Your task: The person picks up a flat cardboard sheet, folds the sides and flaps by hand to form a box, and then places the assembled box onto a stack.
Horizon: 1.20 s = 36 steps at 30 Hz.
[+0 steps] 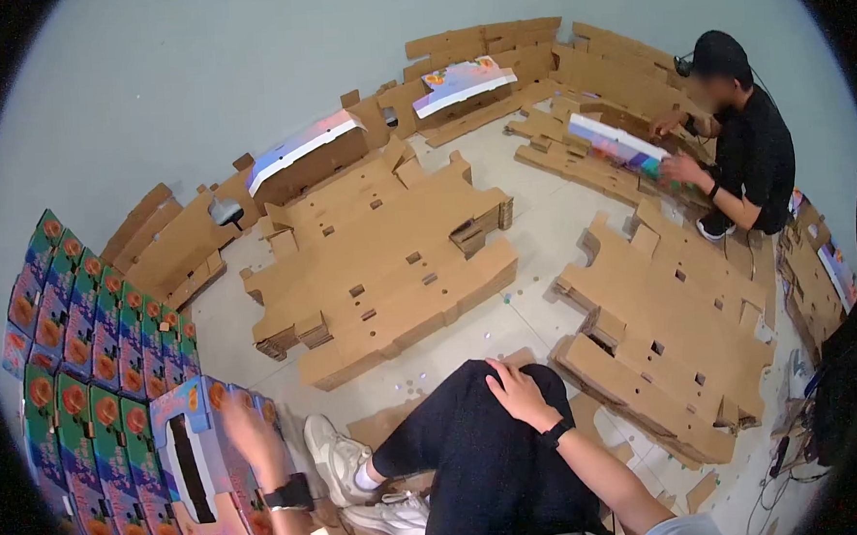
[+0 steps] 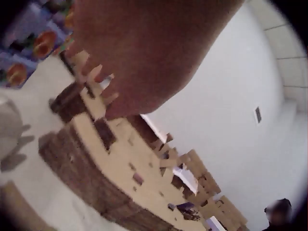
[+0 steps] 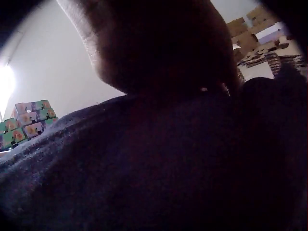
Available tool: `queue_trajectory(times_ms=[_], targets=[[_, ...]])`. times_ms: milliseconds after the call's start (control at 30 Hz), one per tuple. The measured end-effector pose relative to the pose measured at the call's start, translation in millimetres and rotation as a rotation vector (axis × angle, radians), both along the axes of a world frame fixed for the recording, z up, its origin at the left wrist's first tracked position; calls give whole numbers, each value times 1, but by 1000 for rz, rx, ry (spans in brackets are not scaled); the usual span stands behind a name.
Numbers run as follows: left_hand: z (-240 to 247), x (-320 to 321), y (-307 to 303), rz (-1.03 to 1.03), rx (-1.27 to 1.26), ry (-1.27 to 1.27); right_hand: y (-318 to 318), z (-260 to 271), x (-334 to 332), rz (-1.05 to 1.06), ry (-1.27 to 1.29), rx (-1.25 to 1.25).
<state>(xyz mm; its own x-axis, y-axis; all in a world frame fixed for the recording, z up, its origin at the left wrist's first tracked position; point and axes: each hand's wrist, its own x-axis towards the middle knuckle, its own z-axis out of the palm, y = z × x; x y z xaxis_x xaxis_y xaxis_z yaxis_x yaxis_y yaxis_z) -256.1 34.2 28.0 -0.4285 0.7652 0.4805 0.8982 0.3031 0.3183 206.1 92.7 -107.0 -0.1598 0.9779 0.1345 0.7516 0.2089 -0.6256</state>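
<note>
My left hand (image 1: 250, 432), slightly blurred, is over the near end of a colourful printed carton (image 1: 199, 473) at the lower left of the head view. That carton has a long dark slot in its pale side. In the left wrist view the back of the left hand (image 2: 130, 53) hides most of what lies beyond its fingers. My right hand (image 1: 520, 395) rests on the dark trouser knee (image 1: 476, 439), its fingers relaxed and holding nothing. The right wrist view shows that hand (image 3: 163, 48) in shadow above the dark cloth.
Rows of printed cartons (image 1: 97, 420) stand stacked at the left. Two big stacks of flat brown cardboard (image 1: 389, 260) (image 1: 674, 322) lie on the pale floor. More cardboard (image 1: 185, 246) leans along the wall. Another person (image 1: 752, 144) crouches at the right, handling a printed box (image 1: 621, 146).
</note>
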Motion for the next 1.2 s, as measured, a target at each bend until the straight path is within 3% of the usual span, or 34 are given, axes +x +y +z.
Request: queue_trajectory(times_ms=[67, 100, 167, 200, 267, 333, 400, 467, 500, 533, 667, 733, 800, 833, 900, 967, 1000, 1067, 1100, 1133, 1200], targets=[[31, -38, -28, 189, 240, 311, -4, 1, -1, -13, 36, 56], [56, -51, -46, 257, 128, 119, -3, 1, -2, -22, 45, 45], [34, -99, -83, 400, 75, 168, -4, 2, 2, 12, 85, 120], [4, -125, -103, 496, -68, 374, -5, 4, 5, 21, 91, 132], [-54, -143, -143, 548, -326, 497, -8, 3, 9, 46, 147, 91], [-39, -135, -149, 535, -304, 58, -11, 7, 12, 56, 193, 68], [-26, -128, -145, 559, -305, -13, -15, 8, 19, 85, 228, 36], [-26, -165, -146, 525, -157, -285, -16, 6, 19, 98, 251, 45], [-5, -180, -146, 371, -270, -601, -15, 10, 18, 95, 256, 38], [-4, -181, -148, 329, -134, -758, -17, 14, 20, 96, 266, -65], [14, -159, -119, 117, 19, -597, -16, 6, 15, 38, 334, -31], [62, -64, -89, 79, 117, -604, -18, 4, 13, -4, 451, -93], [64, -27, -69, -142, 235, -678, -29, 8, 6, 17, 372, -20], [85, 19, -61, -104, 153, -642, -35, 44, 0, 94, 444, -56], [79, 76, -46, -235, 174, -700, -50, 112, -17, 227, 697, -133], [77, 144, -35, -323, 112, -749, -65, 161, -33, 340, 1020, -288], [81, 179, -35, -359, 48, -814, -71, 174, -38, 389, 1056, -285], [82, 233, -46, -434, -140, -863, -85, 180, -51, 316, 889, -6], [90, 260, -48, -444, -170, -1066, -88, 174, -52, 165, 800, 176], [95, 279, -50, -449, -196, -1272, -86, 172, -37, 157, 751, 130], [80, 290, -51, -444, -358, -1448, -82, 168, -1, 226, 697, -44]])
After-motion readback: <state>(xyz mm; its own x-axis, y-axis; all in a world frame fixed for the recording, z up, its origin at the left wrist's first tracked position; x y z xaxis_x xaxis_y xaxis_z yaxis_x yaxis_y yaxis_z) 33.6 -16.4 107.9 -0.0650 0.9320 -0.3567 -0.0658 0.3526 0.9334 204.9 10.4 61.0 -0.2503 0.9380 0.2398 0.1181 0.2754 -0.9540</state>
